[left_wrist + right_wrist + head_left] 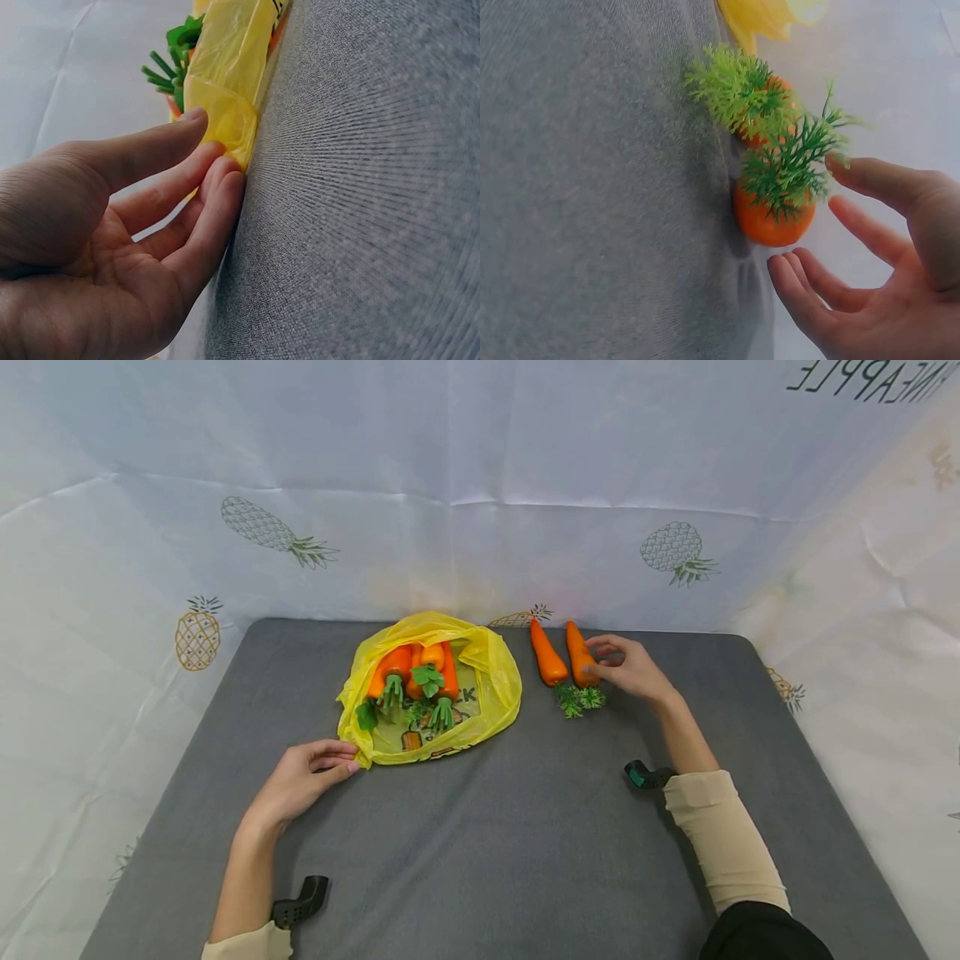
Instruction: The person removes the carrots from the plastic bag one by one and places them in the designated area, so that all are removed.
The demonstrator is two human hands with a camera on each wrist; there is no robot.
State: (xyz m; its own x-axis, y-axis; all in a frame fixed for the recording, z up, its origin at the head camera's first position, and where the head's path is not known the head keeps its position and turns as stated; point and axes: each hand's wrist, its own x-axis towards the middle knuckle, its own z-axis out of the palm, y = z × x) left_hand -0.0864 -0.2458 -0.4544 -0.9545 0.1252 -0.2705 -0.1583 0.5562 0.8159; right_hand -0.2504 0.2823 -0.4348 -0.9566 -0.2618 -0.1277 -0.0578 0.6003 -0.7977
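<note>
A yellow plastic bag (495,681) lies on its side with its mouth toward me, several toy carrots (451,672) with green tops inside it. At its front left corner, my left hand (311,777) holds the bag's edge between thumb and fingers; the left wrist view shows the thumb (169,142) over the yellow film. To the right of the bag lie two loose carrots, the left carrot (547,653) beside the right carrot (579,652). My right hand (630,668) is at the right carrot, and in the right wrist view its fingers (802,292) are spread around that carrot's leafy end.
A grey cloth (465,860) covers the table. Behind the table's far edge hangs a white curtain (487,452) with pineapple prints. Black wrist mounts (302,900) stick out from both forearms, low over the cloth.
</note>
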